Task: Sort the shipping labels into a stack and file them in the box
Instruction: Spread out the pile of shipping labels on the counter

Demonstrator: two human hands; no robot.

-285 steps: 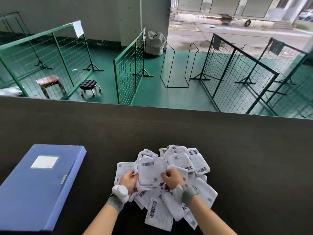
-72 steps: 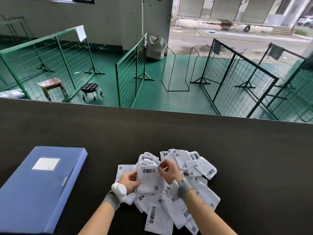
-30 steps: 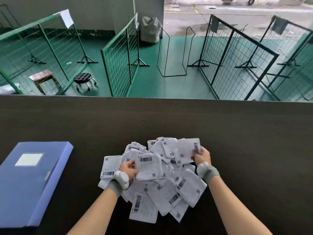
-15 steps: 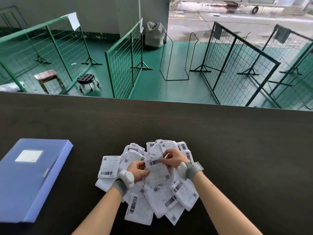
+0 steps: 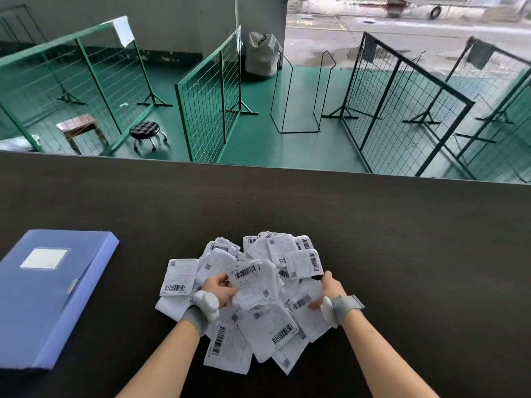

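From the head view, a loose heap of shipping labels [image 5: 267, 300] lies near the worktop's [image 5: 402, 239] near edge, around its middle. The left hand [image 5: 219, 287] has its grip closed on a small stack of labels [image 5: 253, 282] above the heap, while the right hand [image 5: 330, 291] pinches a label at the heap's right side. The closed blue box [image 5: 48, 294] lies flat toward the near left corner, apart from the heap.

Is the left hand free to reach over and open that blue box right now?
Probably not yet. The left hand grips a stack of labels. The table between it and the closed blue box is bare, so only its full grip hinders it.
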